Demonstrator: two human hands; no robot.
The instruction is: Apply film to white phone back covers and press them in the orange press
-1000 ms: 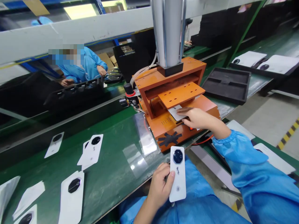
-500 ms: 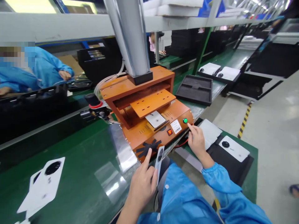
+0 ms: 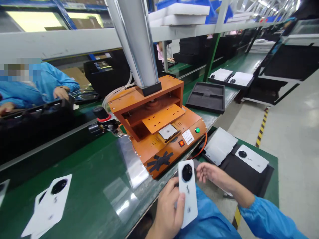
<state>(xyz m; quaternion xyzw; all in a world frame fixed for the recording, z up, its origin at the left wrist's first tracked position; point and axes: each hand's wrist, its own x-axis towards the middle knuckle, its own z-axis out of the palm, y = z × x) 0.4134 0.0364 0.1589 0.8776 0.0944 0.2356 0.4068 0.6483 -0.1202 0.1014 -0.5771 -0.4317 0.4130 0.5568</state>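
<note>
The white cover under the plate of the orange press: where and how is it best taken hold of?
Probably pinch the white cover by its front end, coming from the front, best with the free right hand. Only that end shows; the raised plate seems to overhang the rest, and the cover lies flat, so a low approach looks wise.

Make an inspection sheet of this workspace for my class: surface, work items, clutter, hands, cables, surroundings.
Surface: green bench; clear sheet near its edge.
Work items: white panel with a dark disc; second panel in the orange press, partly hidden by the plate.
Clutter: overlapping panels at left; black tray beyond the press.
Hands: left hand grips the white panel; right hand half open beside it, nothing seen in it.
Cables: red cable at the press's right end; pale hoses behind.
Surroundings: co-worker in blue across the bench; striped floor tape at right.
</note>
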